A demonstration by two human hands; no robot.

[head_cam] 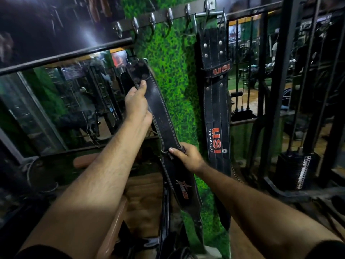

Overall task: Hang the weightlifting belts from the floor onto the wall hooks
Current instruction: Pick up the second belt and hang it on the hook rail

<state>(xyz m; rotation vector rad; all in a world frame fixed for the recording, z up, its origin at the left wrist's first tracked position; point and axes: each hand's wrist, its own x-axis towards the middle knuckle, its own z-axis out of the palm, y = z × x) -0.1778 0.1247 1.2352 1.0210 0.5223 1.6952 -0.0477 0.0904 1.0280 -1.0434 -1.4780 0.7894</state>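
The hook rail (160,17) crosses the green wall (173,86); a USI belt (216,101) hangs from its right-end hook. Below the bare hooks left of it, a black belt (162,124) slants, left hand (137,101) pinching its upper end, right hand (186,156) fingers curled round its middle.

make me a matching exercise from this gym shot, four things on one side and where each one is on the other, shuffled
Things:
1. USI belt
2. star-logo belt
3. left hand
4. right hand

Places:
A. grips the held belt near its upper end
B. hangs from the rightmost wall hook
C. grips the held belt at its middle
D. stretched between both hands

Pairs: 1-B, 2-D, 3-A, 4-C
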